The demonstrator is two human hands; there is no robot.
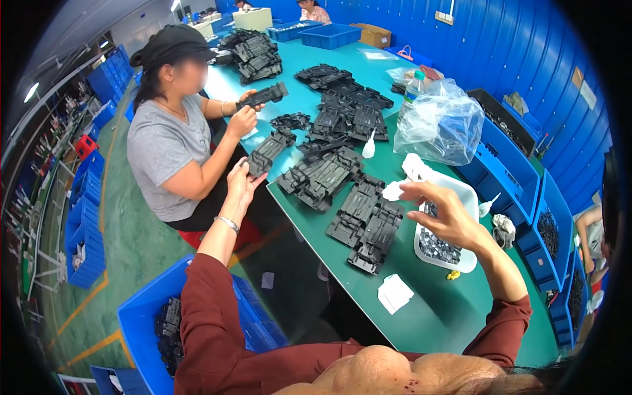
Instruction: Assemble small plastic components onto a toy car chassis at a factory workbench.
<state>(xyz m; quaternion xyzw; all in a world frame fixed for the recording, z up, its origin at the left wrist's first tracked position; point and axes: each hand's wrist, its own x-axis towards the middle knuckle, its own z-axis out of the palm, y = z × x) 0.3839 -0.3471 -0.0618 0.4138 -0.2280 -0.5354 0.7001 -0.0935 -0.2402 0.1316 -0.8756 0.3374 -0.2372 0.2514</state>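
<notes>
My left hand [245, 184] grips the near end of a black moulded plastic part [271, 150], held out past the table's left edge. My right hand [449, 216] hovers over a white plastic tub [469, 197], its thumb and fingers apart with nothing seen between them. Small dark shiny pieces [436, 249] lie in the tub, partly hidden by that hand. Just beyond my right fingertips is a crumpled white cloth [415, 170]. Between my hands, more black moulded parts [368, 220] lie on the green table [431, 316].
At my left, a seated co-worker [174, 135] holds a similar black part [263, 96]. Piles of black parts [349, 108] spread across the table. A white squeeze bottle [369, 145] and a clear plastic bag [438, 122] stand beyond. Blue bins [503, 181] line the right side; another [141, 316] sits lower left.
</notes>
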